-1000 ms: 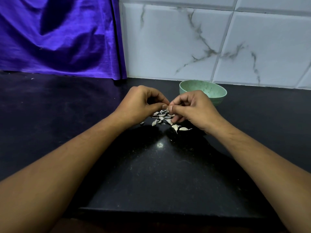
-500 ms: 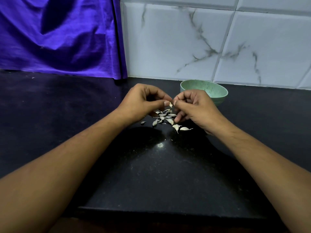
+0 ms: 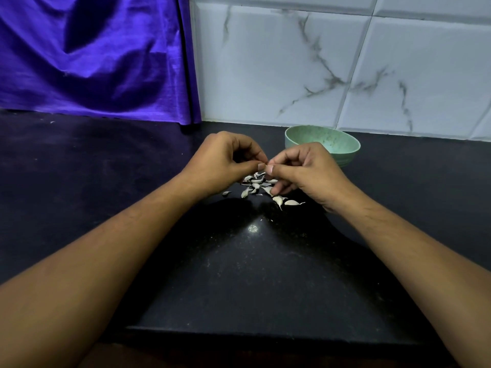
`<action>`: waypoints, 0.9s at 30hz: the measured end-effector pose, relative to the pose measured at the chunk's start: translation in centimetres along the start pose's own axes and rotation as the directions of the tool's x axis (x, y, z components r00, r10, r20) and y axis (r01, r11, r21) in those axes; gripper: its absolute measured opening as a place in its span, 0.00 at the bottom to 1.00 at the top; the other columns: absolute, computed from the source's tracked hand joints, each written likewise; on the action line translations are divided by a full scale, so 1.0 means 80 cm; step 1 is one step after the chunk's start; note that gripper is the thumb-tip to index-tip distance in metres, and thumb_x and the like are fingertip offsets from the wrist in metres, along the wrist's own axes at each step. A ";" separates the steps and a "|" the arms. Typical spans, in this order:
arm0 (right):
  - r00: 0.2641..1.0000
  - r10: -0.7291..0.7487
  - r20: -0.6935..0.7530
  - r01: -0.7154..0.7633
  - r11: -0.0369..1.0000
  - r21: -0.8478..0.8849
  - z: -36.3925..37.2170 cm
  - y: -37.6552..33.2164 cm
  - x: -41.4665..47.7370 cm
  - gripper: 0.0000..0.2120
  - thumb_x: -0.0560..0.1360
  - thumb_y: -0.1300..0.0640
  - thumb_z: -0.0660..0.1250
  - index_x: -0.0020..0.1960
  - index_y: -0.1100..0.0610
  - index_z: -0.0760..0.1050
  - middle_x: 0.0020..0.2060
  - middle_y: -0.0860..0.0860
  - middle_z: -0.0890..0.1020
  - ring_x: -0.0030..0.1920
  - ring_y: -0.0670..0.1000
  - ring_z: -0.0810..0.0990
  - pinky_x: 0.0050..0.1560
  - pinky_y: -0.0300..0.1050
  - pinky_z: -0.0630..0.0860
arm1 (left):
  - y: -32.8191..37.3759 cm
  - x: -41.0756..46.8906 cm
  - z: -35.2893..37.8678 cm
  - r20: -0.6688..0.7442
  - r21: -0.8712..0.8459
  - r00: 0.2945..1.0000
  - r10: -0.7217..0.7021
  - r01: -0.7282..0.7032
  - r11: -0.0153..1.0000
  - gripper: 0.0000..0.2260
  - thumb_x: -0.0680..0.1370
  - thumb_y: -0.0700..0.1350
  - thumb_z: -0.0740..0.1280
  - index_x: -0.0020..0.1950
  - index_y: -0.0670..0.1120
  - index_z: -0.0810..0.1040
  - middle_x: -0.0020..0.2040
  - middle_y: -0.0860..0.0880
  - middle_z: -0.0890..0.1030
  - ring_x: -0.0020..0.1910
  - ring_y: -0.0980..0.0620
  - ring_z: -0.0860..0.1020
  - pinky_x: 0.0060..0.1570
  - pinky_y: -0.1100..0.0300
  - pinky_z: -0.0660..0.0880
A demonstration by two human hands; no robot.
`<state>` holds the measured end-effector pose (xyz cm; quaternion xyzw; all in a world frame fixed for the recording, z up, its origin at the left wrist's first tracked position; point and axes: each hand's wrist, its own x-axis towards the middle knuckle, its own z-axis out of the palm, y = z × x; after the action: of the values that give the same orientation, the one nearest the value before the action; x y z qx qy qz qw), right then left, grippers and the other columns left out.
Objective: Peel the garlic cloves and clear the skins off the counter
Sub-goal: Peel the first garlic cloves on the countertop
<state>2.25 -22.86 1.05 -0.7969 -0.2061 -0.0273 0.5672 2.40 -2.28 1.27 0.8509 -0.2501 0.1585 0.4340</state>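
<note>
**A:** Start wide. What's the setting?

**B:** A black, speckled counter (image 3: 255,274) with a glare spot on it. Behind it is a wall of white, grey-veined marble tiles (image 3: 292,67), and a purple cloth (image 3: 93,54) hangs over the left part of that wall, down to the counter.

**A:** Anything standing on the counter?

**B:** A pale green bowl (image 3: 342,155) near the wall, just behind the right hand, which covers its near rim. I can't tell what it contains.

**A:** And the hands?

**B:** Both forearms reach in from the bottom corners. The left hand (image 3: 225,160) and right hand (image 3: 308,168) meet at mid-counter, fingertips touching or nearly so, raised a little above the surface.

**A:** How are the fingers set?

**B:** On both hands they are curled in, with thumb pressed toward forefinger in a tight pinch. Whatever sits between the tips is too small to make out; I can't say if it is a clove or a scrap of skin.

**A:** Where is the garlic?

**B:** Directly under the fingertips lies a small heap of garlic pieces (image 3: 256,183), white cloves and skins mixed. Two cloves (image 3: 285,201) lie just nearer, beside the right hand's lower fingers, and one stray bit (image 3: 226,193) sits under the left wrist.
</note>
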 end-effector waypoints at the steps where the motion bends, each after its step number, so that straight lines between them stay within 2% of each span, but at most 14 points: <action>1: 1.000 -0.003 0.000 0.003 1.000 -0.013 0.000 0.000 0.000 0.03 0.76 0.66 0.73 0.47 0.66 0.83 0.40 0.63 0.86 0.33 0.56 0.87 0.36 0.47 0.83 | 0.000 0.000 -0.001 0.002 0.016 1.000 0.007 -0.007 1.000 0.04 0.76 0.41 0.76 0.49 0.48 0.87 0.39 0.51 0.86 0.37 0.53 0.84 0.40 0.58 0.82; 4: 0.999 -0.040 -0.011 0.039 0.995 -0.094 0.001 0.002 0.001 0.02 0.76 0.66 0.73 0.45 0.64 0.83 0.37 0.60 0.86 0.34 0.57 0.87 0.36 0.46 0.82 | 0.001 -0.001 -0.001 0.009 0.071 0.999 0.034 -0.034 0.997 0.04 0.75 0.42 0.77 0.48 0.49 0.87 0.39 0.52 0.87 0.37 0.58 0.84 0.41 0.60 0.81; 8: 0.997 -0.080 0.002 0.079 0.981 -0.175 -0.002 0.003 0.001 0.03 0.75 0.65 0.73 0.43 0.60 0.84 0.35 0.59 0.85 0.35 0.57 0.87 0.42 0.57 0.84 | 0.001 -0.002 0.000 0.016 0.065 1.000 0.017 -0.018 0.998 0.03 0.75 0.42 0.77 0.48 0.49 0.88 0.38 0.52 0.86 0.36 0.59 0.82 0.40 0.56 0.81; 11: 0.996 -0.084 0.037 0.090 0.974 -0.210 -0.003 0.002 0.000 0.05 0.76 0.65 0.72 0.43 0.59 0.82 0.35 0.61 0.85 0.35 0.57 0.87 0.43 0.62 0.82 | -0.003 -0.001 0.002 0.043 0.016 0.999 -0.023 0.022 1.000 0.03 0.75 0.42 0.77 0.47 0.49 0.87 0.37 0.50 0.86 0.36 0.54 0.82 0.40 0.48 0.83; 13: 0.996 -0.070 0.052 0.078 0.979 -0.187 -0.002 0.002 0.000 0.05 0.77 0.65 0.71 0.43 0.59 0.81 0.36 0.64 0.84 0.35 0.57 0.87 0.41 0.60 0.80 | -0.004 -0.001 0.002 0.053 -0.024 0.997 -0.049 0.050 0.998 0.03 0.75 0.42 0.77 0.48 0.49 0.87 0.38 0.48 0.86 0.36 0.51 0.82 0.40 0.46 0.84; 15: 0.996 -0.063 0.066 0.073 0.984 -0.160 -0.003 0.003 0.002 0.04 0.79 0.63 0.72 0.44 0.61 0.80 0.37 0.66 0.83 0.34 0.57 0.87 0.41 0.57 0.76 | -0.002 0.000 0.001 0.056 -0.076 0.996 -0.072 0.076 0.994 0.03 0.76 0.42 0.77 0.49 0.47 0.87 0.39 0.46 0.86 0.38 0.51 0.82 0.40 0.49 0.84; 17: 0.996 -0.057 0.063 0.064 0.990 -0.124 -0.002 0.005 0.005 0.04 0.79 0.63 0.70 0.46 0.62 0.80 0.36 0.62 0.82 0.32 0.56 0.86 0.41 0.55 0.76 | 0.001 0.000 -0.001 0.058 -0.132 0.994 -0.093 0.100 0.986 0.03 0.77 0.40 0.76 0.50 0.44 0.86 0.41 0.44 0.86 0.38 0.52 0.82 0.38 0.54 0.83; 19: 0.998 -0.037 0.046 0.040 0.998 -0.058 -0.002 0.005 0.005 0.04 0.80 0.64 0.68 0.46 0.63 0.79 0.34 0.56 0.81 0.30 0.53 0.84 0.37 0.48 0.79 | 0.002 -0.001 -0.001 0.065 -0.198 0.991 -0.119 0.130 0.972 0.04 0.77 0.39 0.75 0.51 0.42 0.85 0.41 0.43 0.86 0.38 0.54 0.82 0.37 0.57 0.82; 22: 1.000 -0.010 -0.002 0.010 1.000 0.000 -0.001 0.003 0.004 0.04 0.81 0.64 0.67 0.47 0.62 0.78 0.35 0.55 0.81 0.29 0.52 0.83 0.30 0.41 0.77 | 0.005 -0.003 -0.001 0.067 -0.294 0.986 -0.155 0.168 0.941 0.05 0.78 0.37 0.74 0.52 0.40 0.84 0.41 0.42 0.85 0.40 0.53 0.83 0.37 0.58 0.82; 25: 0.994 -0.058 -0.096 0.042 0.986 -0.163 -0.006 0.008 0.008 0.06 0.81 0.59 0.69 0.47 0.61 0.79 0.35 0.55 0.81 0.30 0.53 0.85 0.35 0.46 0.79 | 0.009 -0.004 0.001 0.053 -0.368 0.983 -0.177 0.184 0.911 0.06 0.77 0.36 0.74 0.53 0.38 0.83 0.47 0.34 0.84 0.42 0.50 0.84 0.37 0.56 0.83; 27: 0.988 -0.087 -0.127 0.046 0.955 -0.293 -0.010 0.010 0.010 0.04 0.81 0.60 0.68 0.48 0.58 0.80 0.37 0.52 0.84 0.31 0.52 0.86 0.38 0.51 0.80 | 0.010 -0.003 0.001 0.026 -0.408 0.980 -0.197 0.190 0.893 0.05 0.77 0.36 0.74 0.52 0.39 0.83 0.49 0.33 0.84 0.43 0.49 0.83 0.37 0.56 0.82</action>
<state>3.40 -23.57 0.79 -0.8601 -0.1869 -0.1313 0.4561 1.72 -2.65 1.65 0.7606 -0.1884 0.0656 0.6178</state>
